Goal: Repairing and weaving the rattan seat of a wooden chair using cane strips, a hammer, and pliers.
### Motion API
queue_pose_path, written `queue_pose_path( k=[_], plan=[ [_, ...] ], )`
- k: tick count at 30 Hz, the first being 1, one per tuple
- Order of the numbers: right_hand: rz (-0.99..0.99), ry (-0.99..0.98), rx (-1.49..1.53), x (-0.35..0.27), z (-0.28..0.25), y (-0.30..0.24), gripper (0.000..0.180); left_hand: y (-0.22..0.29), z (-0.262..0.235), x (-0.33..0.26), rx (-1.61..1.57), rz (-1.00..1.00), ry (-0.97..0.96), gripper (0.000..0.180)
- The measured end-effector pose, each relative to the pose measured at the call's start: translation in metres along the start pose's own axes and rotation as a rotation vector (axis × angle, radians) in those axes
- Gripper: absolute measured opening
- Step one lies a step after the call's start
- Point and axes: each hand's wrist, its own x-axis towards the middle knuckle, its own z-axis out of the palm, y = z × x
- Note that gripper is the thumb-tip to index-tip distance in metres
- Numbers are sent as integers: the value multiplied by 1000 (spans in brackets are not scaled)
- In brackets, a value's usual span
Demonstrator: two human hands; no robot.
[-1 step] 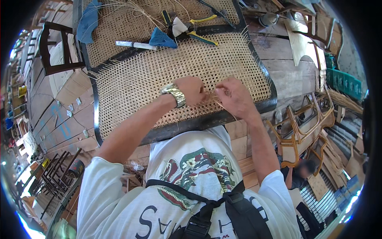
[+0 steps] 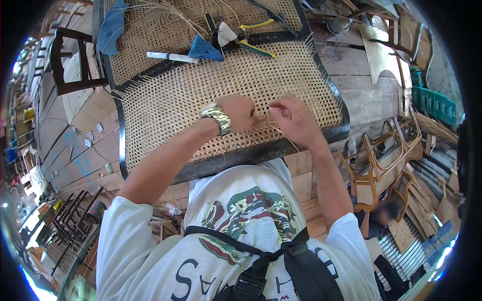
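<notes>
Resting on the woven cane panel (image 2: pixel 191 95) in the middle of the frame, the left hand (image 2: pixel 240 112) lies knuckles up with its fingers curled down onto the mesh, a metal wristwatch (image 2: pixel 217 118) on the wrist just left of it. Just right of it, the right hand (image 2: pixel 295 119) has its fingertips bunched together, pinched on what looks like a thin cane strand (image 2: pixel 287 138), though the strand is too fine to follow with certainty; a pale thread of it trails down toward the dark frame (image 2: pixel 261 153) that borders the panel's lower edge. The two hands sit close together, nearly touching, near the panel's lower right part. The panel itself fills the centre and upper centre of the picture, tilted so its right side runs toward the upper right. Along its upper edge lie a blue cloth piece (image 2: pixel 206 49), a flat metal blade (image 2: pixel 165 56) to its left, and yellow-handled pliers (image 2: pixel 253 36) to its right. A second blue rag (image 2: pixel 111 27) sits in the upper left, beside loose cane strands. Wooden chair frames (image 2: pixel 386 160) are stacked at the right, over plank flooring. Another person (image 2: pixel 376 215) is partly visible at the lower right.
</notes>
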Motion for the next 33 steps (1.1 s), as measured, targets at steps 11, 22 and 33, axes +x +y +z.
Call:
queue_pose_path(
  k=[11, 22, 33],
  plan=[
    [89, 42, 195, 7, 13, 5, 17, -29, -13, -32, -139, -77, 245, 35],
    [191, -42, 5, 7, 5, 14, 17, 13, -7, 1, 215, 32, 30, 24],
    [78, -107, -93, 4, 20, 11, 15, 6, 34, -11, -97, -83, 224, 30]
  ],
)
